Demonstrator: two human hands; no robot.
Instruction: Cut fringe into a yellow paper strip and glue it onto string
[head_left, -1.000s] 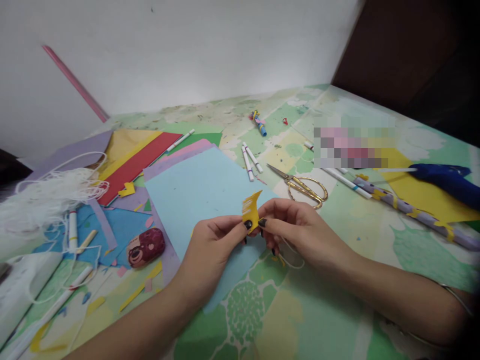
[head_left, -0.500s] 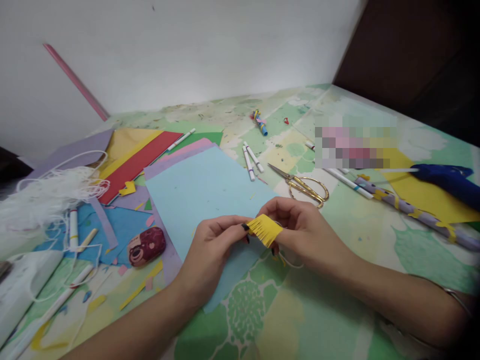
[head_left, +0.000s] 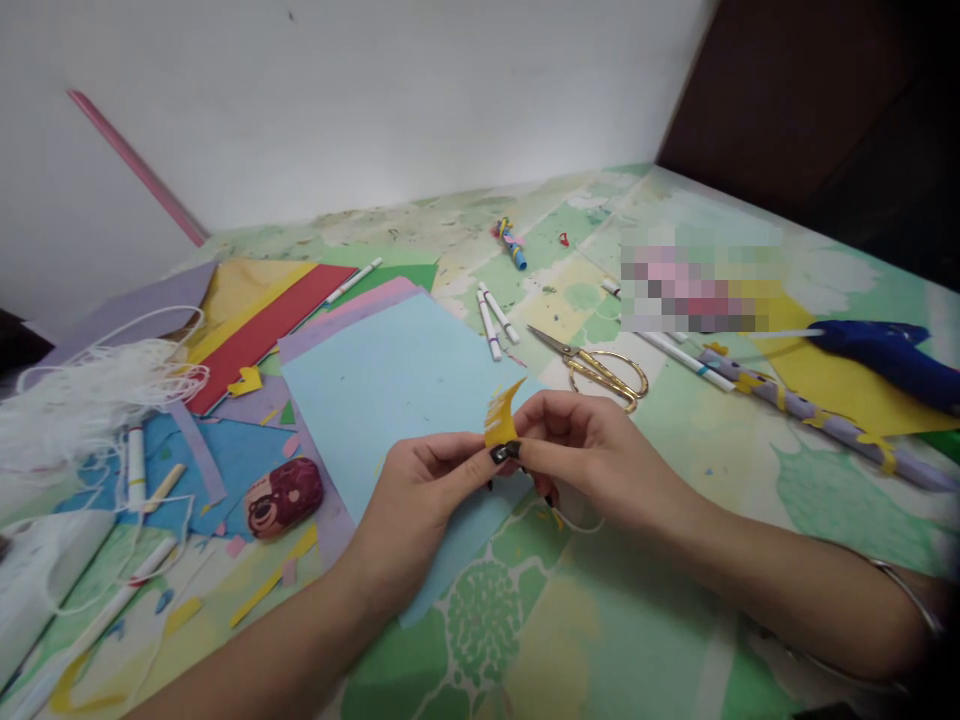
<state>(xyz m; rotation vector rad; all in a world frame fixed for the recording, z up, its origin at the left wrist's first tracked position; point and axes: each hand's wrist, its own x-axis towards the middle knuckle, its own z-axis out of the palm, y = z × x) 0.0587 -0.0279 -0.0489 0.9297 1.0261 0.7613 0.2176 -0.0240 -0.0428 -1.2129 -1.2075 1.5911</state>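
Observation:
Between my two hands stands a fringed strip of yellow paper [head_left: 500, 420], its cut ends pointing up and to the left. My left hand [head_left: 431, 485] pinches its lower edge with the thumb. From the other side my right hand [head_left: 592, 450] closes thumb and fingers on the same strip. A white cord [head_left: 581, 527] trails below the right fingers; whether they grip it I cannot tell. Beneath the hands lies a light blue paper sheet [head_left: 375, 370]. Gold-handled scissors [head_left: 592, 370] rest just beyond my right hand.
White markers [head_left: 489, 325] lie behind the sheet. On the left are a tangle of white cord [head_left: 90, 390], a dark red patterned case [head_left: 285, 497], coloured paper and scraps, and a white power strip [head_left: 52, 570]. A blue glue gun [head_left: 877, 350] and a decorated purple paper tube [head_left: 810, 415] lie right.
The yellow fringed strip has turned from lying flat, fringe toward me and left, to standing up between my fingertips. My hands have come closer together. The whole view has shifted slightly.

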